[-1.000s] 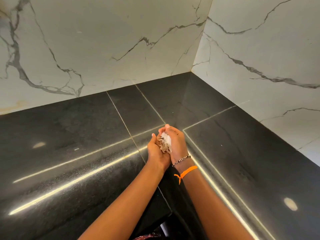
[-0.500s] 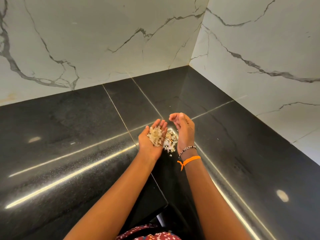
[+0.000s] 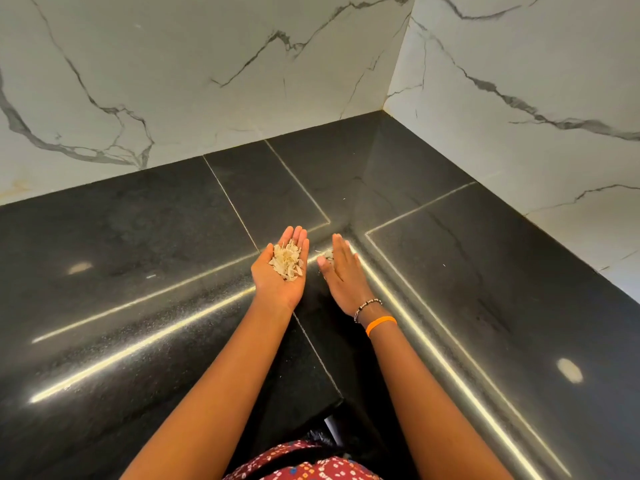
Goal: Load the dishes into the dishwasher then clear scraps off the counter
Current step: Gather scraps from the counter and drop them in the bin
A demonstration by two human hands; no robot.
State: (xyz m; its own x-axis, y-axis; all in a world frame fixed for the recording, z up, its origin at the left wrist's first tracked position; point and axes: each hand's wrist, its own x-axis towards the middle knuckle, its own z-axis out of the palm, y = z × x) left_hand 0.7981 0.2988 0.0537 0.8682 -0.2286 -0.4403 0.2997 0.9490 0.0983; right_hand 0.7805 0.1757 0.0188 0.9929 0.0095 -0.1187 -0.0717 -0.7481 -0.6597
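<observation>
My left hand (image 3: pixel 281 268) lies palm up over the black counter (image 3: pixel 138 258), fingers straight, with a small heap of pale, flaky scraps (image 3: pixel 286 260) on the palm. Just to its right, my right hand (image 3: pixel 341 270) stands on its edge on the counter, fingers straight. A few more pale scraps (image 3: pixel 327 253) lie on the counter against the inner side of that hand. No dishes or dishwasher are in view.
The glossy black counter forms an inner corner, with white marble walls (image 3: pixel 194 81) behind and to the right. Its front edge steps in just below my forearms. A tiny fleck (image 3: pixel 443 265) lies on the right slab.
My hands were cupped together around the scraps. They have parted: the left turned palm up with the heap, the right dropped to the counter beside the few fallen bits.
</observation>
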